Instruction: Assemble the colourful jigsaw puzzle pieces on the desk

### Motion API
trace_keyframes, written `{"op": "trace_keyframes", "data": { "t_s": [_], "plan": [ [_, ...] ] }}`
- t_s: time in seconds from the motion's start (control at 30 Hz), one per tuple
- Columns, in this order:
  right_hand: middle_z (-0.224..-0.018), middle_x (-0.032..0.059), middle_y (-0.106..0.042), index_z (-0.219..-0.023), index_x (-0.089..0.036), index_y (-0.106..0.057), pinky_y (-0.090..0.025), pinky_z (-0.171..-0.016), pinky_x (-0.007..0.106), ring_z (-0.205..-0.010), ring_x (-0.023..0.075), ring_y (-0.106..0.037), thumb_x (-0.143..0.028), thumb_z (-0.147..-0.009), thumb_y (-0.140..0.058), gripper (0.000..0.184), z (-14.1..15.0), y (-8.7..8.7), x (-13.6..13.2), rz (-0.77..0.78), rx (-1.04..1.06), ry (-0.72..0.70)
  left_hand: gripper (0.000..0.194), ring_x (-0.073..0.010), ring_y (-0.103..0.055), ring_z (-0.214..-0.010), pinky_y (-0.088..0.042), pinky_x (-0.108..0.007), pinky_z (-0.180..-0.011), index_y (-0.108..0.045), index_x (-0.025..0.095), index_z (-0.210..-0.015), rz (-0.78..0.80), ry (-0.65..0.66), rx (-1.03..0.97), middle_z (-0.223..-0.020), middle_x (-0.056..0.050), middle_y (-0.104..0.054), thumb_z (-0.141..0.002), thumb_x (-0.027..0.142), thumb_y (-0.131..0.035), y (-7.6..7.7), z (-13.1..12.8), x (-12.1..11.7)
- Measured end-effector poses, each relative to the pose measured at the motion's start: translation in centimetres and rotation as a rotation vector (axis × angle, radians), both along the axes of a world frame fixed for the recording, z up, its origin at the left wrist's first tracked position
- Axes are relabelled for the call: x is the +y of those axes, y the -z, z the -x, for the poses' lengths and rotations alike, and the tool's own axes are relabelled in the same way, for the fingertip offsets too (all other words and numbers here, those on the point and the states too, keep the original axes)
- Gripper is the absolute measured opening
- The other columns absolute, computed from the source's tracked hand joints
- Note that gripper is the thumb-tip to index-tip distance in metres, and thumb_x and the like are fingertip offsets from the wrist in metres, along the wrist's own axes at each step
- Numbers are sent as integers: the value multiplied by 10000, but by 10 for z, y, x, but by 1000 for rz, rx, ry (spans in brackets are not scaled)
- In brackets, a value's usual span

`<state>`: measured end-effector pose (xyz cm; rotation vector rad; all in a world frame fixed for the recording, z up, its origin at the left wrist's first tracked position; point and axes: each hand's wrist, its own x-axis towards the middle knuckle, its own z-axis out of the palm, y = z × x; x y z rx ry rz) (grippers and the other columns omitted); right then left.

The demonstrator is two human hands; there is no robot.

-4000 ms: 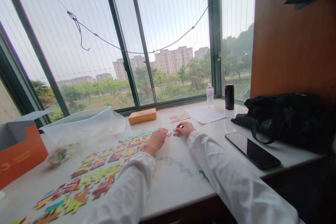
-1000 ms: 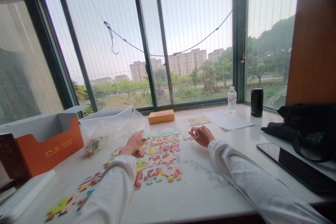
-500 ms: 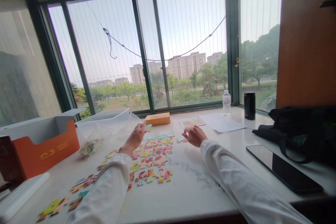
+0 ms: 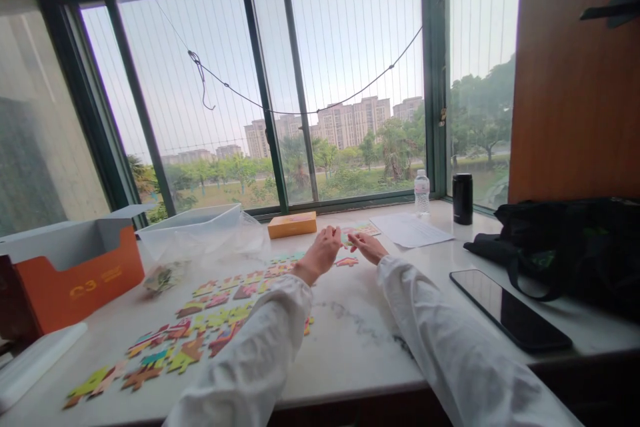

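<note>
My left hand point(image 4: 323, 253) is raised over the far part of the table, its fingers pinched on a small pale green puzzle piece point(image 4: 345, 237). Facing it, my right hand point(image 4: 369, 247) has its thumb and fingers closed at the other side of that piece. Whether one or two pieces are between the hands is too small to tell. A pink and red puzzle piece point(image 4: 347, 261) lies on the table just below them. Rows of colourful puzzle pieces point(image 4: 215, 317) spread across the left and middle, partly hidden by my left sleeve. Behind my hands lies a colourful picture card point(image 4: 367, 229).
An orange box point(image 4: 80, 280), a clear plastic tub point(image 4: 195, 227) and a plastic bag point(image 4: 167, 277) stand left. A yellow box point(image 4: 293, 225) sits behind. Paper point(image 4: 413, 230), a bottle point(image 4: 421, 193), a black cylinder point(image 4: 463, 199), a phone point(image 4: 510, 310) and a black bag point(image 4: 565, 253) are right.
My left hand has moved right with its puzzle piece, away from the yellow box, and meets my right hand. My right hand has risen slightly from the table pieces. The view has shifted a little.
</note>
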<state>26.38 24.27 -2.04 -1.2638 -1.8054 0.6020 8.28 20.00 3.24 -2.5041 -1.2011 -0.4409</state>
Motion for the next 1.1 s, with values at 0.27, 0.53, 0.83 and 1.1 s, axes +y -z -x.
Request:
{"op": "trace_keyframes", "data": {
  "t_s": [0.27,0.53,0.83,1.1],
  "plan": [
    [-785,61,-732,-940,-160,-737,-509,-734,308,-772,207,-667,-482,-759,-706,371,-7,13,17,85,85,-5,429,-246,-533,-1134,-441,-350,-982,-412,102,-1376,73,11,-66,-1215,-182,-536,-961,202,-450,44,-17,10],
    [-940,47,-731,-947,-206,-745,-484,-789,248,-897,168,-659,-390,-776,-704,255,-16,20,15,136,-178,267,428,-224,-553,-1073,-461,-358,-943,-654,190,-1151,200,-82,55,-1176,-133,-607,-855,-8,-416,51,4,16],
    [-922,47,-727,-951,-235,-746,-479,-731,250,-850,173,-663,-450,-773,-678,287,-20,24,14,148,-297,347,515,-200,-596,-1024,-431,-307,-958,-697,256,-1158,298,25,-13,-1181,-83,-636,-832,-14,-403,51,0,14],
    [-855,28,-741,-946,-281,-733,-462,-723,280,-845,190,-662,-499,-764,-638,300,-26,21,12,191,-358,425,532,-213,-615,-986,-439,-322,-938,-706,213,-1151,289,47,-27,-1144,-111,-659,-803,-36,-390,52,-1,14]
  ]
}}
